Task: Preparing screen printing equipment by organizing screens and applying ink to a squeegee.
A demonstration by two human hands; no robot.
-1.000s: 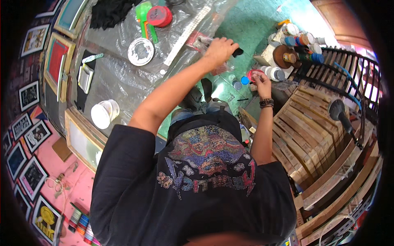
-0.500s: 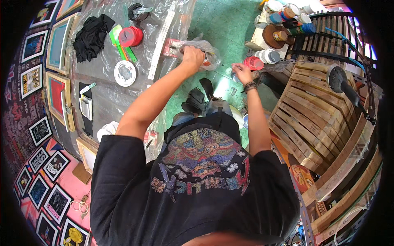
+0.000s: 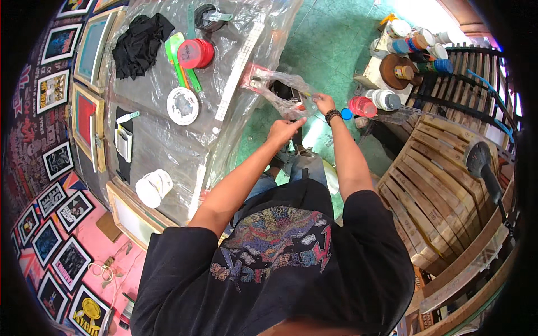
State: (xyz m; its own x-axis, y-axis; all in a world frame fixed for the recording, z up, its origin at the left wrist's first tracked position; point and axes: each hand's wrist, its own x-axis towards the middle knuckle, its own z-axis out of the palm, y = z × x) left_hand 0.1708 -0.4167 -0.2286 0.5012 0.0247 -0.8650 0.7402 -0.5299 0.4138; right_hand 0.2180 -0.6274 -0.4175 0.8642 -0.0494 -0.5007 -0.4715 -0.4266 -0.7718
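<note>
A clear plastic bag (image 3: 288, 81) hangs at the table's right edge, its mouth spread wide and something dark showing inside. My left hand (image 3: 284, 131) pinches the bag's near rim between thumb and fingers. On the opposite side, my right hand (image 3: 324, 104) has its fingers closed on the rim, with a beaded bracelet at the wrist. A red and white piece (image 3: 256, 79) lies by the bag's far-left end, on the table edge; whether it belongs to the bag I cannot tell.
Plastic sheeting covers the table (image 3: 162, 131), which bears a red tub (image 3: 196, 53), a white lid (image 3: 182, 106), a black cloth (image 3: 143, 47) and a white tub (image 3: 153, 188). Paint jars (image 3: 385, 99) stand at right, beyond stacked wooden frames (image 3: 431, 179).
My left hand has come nearer, from the bag's top to its near rim. My right hand has moved from beside the red jar to the bag. The bag's mouth is now stretched wider.
</note>
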